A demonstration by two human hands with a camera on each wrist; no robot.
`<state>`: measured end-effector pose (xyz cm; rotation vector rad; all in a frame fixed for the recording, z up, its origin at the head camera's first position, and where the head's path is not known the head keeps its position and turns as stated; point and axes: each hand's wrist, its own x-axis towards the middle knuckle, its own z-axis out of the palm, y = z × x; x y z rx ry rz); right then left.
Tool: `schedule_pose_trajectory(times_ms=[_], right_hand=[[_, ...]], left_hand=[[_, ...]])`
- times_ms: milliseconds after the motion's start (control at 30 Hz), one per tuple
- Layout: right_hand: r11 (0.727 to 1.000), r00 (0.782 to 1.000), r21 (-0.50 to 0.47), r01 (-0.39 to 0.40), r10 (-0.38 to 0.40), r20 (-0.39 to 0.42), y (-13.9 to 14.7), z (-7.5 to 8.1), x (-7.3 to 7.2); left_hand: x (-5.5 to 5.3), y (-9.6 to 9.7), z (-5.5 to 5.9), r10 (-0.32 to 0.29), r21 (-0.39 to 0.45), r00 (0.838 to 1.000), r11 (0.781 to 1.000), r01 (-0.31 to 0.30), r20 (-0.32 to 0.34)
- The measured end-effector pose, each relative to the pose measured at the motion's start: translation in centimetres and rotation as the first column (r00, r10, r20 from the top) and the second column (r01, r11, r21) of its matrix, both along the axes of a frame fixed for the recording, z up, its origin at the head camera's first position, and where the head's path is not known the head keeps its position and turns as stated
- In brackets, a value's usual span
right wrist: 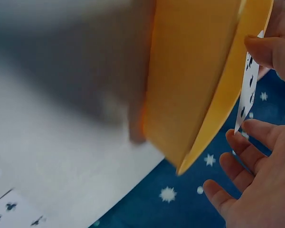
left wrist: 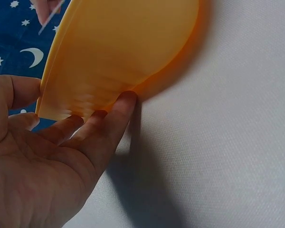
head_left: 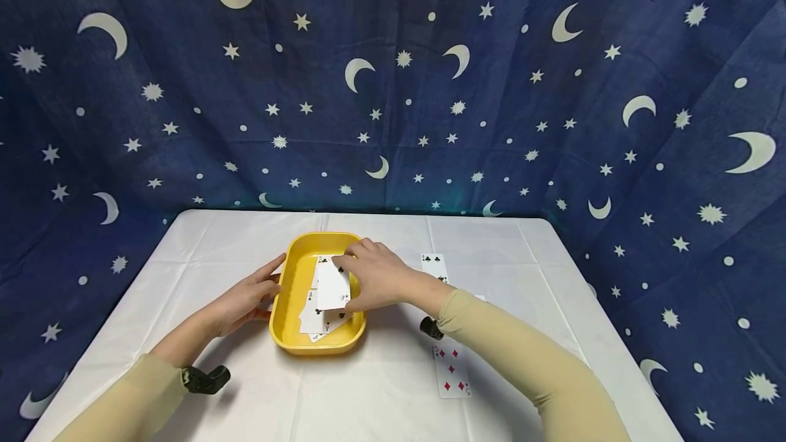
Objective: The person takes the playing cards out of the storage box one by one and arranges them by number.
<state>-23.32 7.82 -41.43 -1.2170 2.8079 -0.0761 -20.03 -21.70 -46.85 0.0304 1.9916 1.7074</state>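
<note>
The left hand (head_left: 245,300), fingers spread, touches the left side of a yellow tray (head_left: 299,271), cards (head_left: 310,321) lie inside it, the right hand (head_left: 379,275) pinches a black club card (head_left: 333,288) above them, and rightward a far card (head_left: 433,265) and a near red card (head_left: 452,375) lie on the white table (head_left: 516,251).

Playing cards (head_left: 311,320) in yellow tray (head_left: 319,349)
</note>
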Motion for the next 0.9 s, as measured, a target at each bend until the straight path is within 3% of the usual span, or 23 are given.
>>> schedule_pose_trajectory(times_ms=[467, 900], right_hand=[[0.985, 0.992, -0.119, 0.126, -0.123, 0.030, 6.9, 0.6, 0.2], [0.975, 0.987, -0.156, 0.160, -0.154, 0.049, 12.8, -0.2, 1.6]], left_hand=[[0.1, 0.0, 0.1, 0.003, -0.007, 1.000, 1.000, -0.003, 0.007], [0.0, -0.1, 0.0, -0.007, -0.001, 1.000, 1.000, 0.007, 0.006]])
